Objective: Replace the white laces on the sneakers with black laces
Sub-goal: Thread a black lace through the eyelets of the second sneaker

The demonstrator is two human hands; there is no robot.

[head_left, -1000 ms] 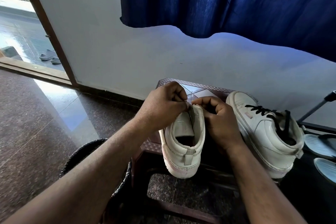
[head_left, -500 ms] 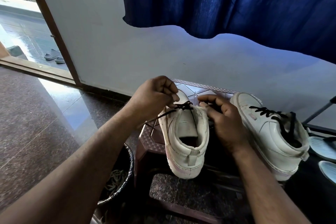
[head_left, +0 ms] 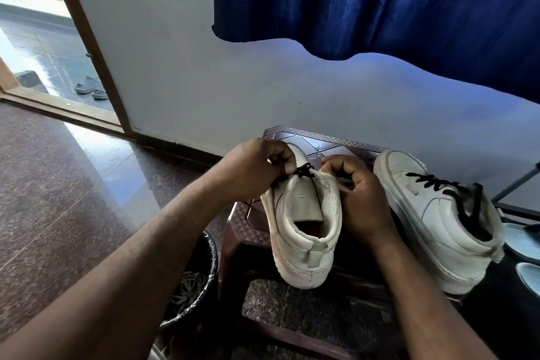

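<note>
Head view: the near sneaker (head_left: 304,231) stands at the stool's (head_left: 324,140) front edge. Since a second ago, the black lace (head_left: 304,169) has been drawn taut across its tongue. The left hand's (head_left: 257,168) fingers pinch the lace while the right hand's (head_left: 361,202) fingers grip the sneaker's side. The tongue nearer the collar looks bare, so this shoe seems partly laced, while the other sneaker (head_left: 432,228) at the right edge already wears black.

Daylight pours in from the open doorway (head_left: 35,38) at the far left and throws a pale glare patch on the polished dark speckled stone floor (head_left: 96,152). The near right lies in deep shadow, and the wide lens bends the brown wooden door frame (head_left: 87,44); the centre is sharp.
</note>
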